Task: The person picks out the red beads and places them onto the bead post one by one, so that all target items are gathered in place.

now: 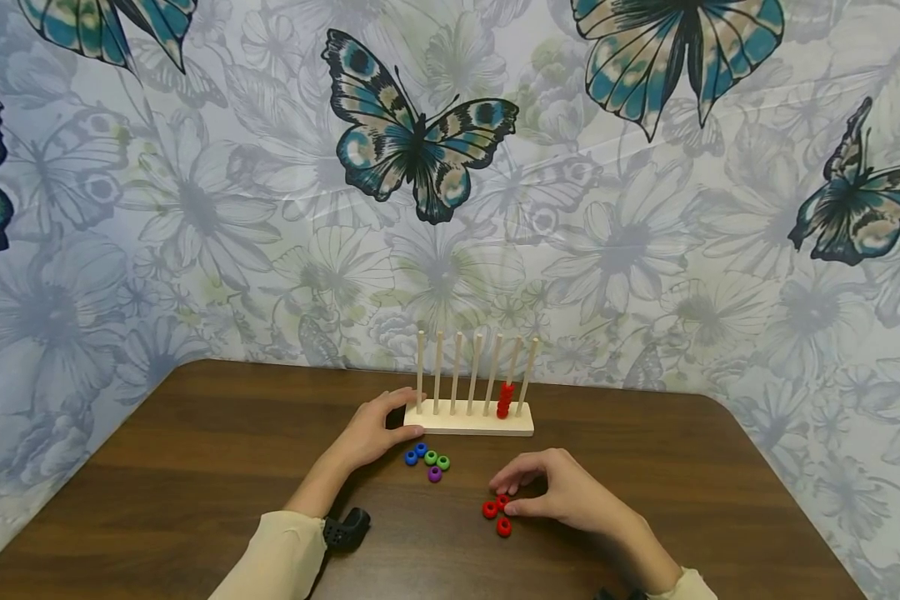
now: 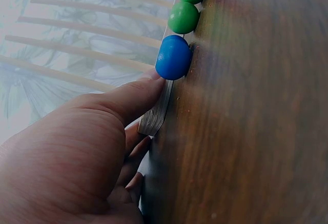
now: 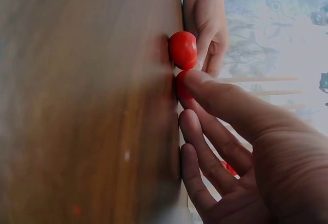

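My left hand grips the left end of a pale wooden peg stand, thumb along the front and fingers behind. Several red beads are stacked on the second peg from the right; the other pegs are bare. On the table before the stand lie two blue beads, two green beads and a purple bead. To the right, my right hand reaches down to loose red beads. In the right wrist view its thumb and forefinger pinch one red bead, partly hidden by the thumb.
The brown wooden table ends at a back edge just behind the stand. Beyond it hangs a pale cloth printed with flowers and butterflies. A black wrist strap sits on the left forearm.
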`<action>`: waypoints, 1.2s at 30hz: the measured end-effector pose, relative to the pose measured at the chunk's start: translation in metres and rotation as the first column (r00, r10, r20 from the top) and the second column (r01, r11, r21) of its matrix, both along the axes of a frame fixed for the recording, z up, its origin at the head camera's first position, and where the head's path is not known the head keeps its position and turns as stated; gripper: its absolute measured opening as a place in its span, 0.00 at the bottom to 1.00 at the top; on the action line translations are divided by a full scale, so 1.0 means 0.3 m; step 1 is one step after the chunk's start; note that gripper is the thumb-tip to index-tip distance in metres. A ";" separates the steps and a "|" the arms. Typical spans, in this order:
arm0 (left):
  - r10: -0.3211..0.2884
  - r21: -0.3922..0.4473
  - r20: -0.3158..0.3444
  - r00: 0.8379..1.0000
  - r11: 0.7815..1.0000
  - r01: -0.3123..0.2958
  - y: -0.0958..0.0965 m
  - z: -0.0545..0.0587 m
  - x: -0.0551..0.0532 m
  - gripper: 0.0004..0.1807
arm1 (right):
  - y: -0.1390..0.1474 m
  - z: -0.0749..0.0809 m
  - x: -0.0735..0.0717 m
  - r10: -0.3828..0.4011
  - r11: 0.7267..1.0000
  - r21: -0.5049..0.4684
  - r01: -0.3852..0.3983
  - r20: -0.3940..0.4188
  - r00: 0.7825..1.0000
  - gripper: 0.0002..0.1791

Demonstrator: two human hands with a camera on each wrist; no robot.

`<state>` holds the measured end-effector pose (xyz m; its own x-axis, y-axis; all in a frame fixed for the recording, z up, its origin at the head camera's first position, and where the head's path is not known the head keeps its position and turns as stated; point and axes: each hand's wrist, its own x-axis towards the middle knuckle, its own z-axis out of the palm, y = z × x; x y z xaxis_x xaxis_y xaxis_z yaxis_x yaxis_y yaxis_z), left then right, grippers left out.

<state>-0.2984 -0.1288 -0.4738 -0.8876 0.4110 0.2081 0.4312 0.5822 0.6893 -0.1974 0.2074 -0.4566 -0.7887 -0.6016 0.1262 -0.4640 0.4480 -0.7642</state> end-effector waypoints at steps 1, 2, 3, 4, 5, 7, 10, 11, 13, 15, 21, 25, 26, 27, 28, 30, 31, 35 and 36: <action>0.000 -0.001 0.001 1.000 1.000 0.000 0.000 0.000 0.001 0.29 | -0.001 -0.002 0.000 -0.001 1.000 0.000 0.001 -0.008 1.000 0.14; 0.002 -0.001 0.003 1.000 1.000 -0.002 0.001 0.000 0.001 0.29 | -0.001 -0.003 0.000 -0.003 1.000 -0.001 0.003 -0.017 1.000 0.13; 0.002 -0.001 0.004 1.000 1.000 -0.002 0.002 0.000 0.001 0.29 | -0.002 -0.004 0.001 -0.004 1.000 -0.001 0.004 -0.023 1.000 0.13; 0.002 0.000 0.005 1.000 1.000 -0.002 0.002 0.000 0.002 0.29 | -0.003 -0.005 0.002 -0.005 1.000 -0.003 0.005 -0.029 1.000 0.12; 0.001 -0.001 0.004 1.000 1.000 -0.001 0.003 0.000 0.002 0.29 | -0.003 -0.006 0.002 -0.006 1.000 -0.006 0.006 -0.036 0.999 0.11; 0.001 0.000 0.003 1.000 1.000 -0.001 0.004 0.000 0.002 0.30 | -0.003 -0.005 0.003 -0.012 1.000 -0.020 0.011 -0.044 0.999 0.10; 0.001 0.002 0.000 1.000 1.000 -0.001 0.006 -0.001 0.002 0.30 | -0.002 -0.003 0.004 -0.034 0.998 -0.054 0.031 -0.056 0.998 0.09; 0.001 0.002 -0.001 1.000 1.000 -0.001 0.006 -0.001 0.001 0.30 | -0.001 -0.002 0.003 -0.045 0.997 -0.068 0.041 -0.057 0.997 0.09; 0.001 0.004 -0.001 1.000 1.000 -0.001 0.007 -0.002 0.001 0.30 | 0.000 0.001 0.003 -0.068 0.993 -0.097 0.063 -0.055 0.996 0.08; 0.002 0.006 -0.002 1.000 1.000 -0.002 0.007 -0.004 0.001 0.30 | 0.001 0.004 0.002 -0.093 0.989 -0.122 0.086 -0.052 0.994 0.08; 0.005 0.014 0.001 1.000 1.000 -0.005 0.006 -0.007 0.002 0.29 | 0.003 0.009 -0.003 -0.165 0.974 -0.170 0.148 -0.089 0.982 0.08; 0.006 0.012 0.001 1.000 1.000 -0.006 0.003 -0.010 0.003 0.30 | -0.001 0.020 -0.011 -0.229 0.955 -0.223 0.197 -0.133 0.964 0.10; 0.006 0.010 0.000 1.000 1.000 -0.006 0.002 -0.010 0.003 0.30 | -0.002 0.025 -0.016 -0.245 0.949 -0.238 0.206 -0.151 0.958 0.10; 0.005 0.009 -0.002 1.000 1.000 -0.005 0.002 -0.010 0.002 0.29 | -0.004 0.033 -0.021 -0.262 0.943 -0.254 0.215 -0.170 0.950 0.10; 0.003 0.009 -0.003 1.000 1.000 -0.003 0.001 -0.010 0.002 0.29 | -0.006 0.042 -0.026 -0.281 0.937 -0.266 0.226 -0.191 0.941 0.10; 0.000 0.008 -0.009 1.000 1.000 0.000 0.000 -0.010 0.001 0.29 | -0.009 0.064 -0.038 -0.319 0.924 -0.288 0.250 -0.225 0.921 0.11; 0.000 0.007 -0.010 1.000 1.000 0.000 0.000 -0.009 0.002 0.29 | -0.009 0.077 -0.044 -0.338 0.919 -0.296 0.262 -0.243 0.909 0.11; 0.001 0.009 -0.013 1.000 1.000 -0.001 0.002 -0.010 0.003 0.29 | -0.007 0.140 -0.068 -0.408 0.892 -0.328 0.310 -0.291 0.865 0.10; 0.000 0.012 -0.011 1.000 1.000 0.000 0.004 -0.011 0.004 0.29 | -0.006 0.158 -0.074 -0.424 0.885 -0.337 0.321 -0.301 0.854 0.11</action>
<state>-0.2972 -0.1276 -0.4770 -0.8851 0.4085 0.2229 0.4390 0.5742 0.6911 -0.2195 0.2055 -0.4091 -0.8151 -0.1737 0.5527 -0.5652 0.4475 -0.6930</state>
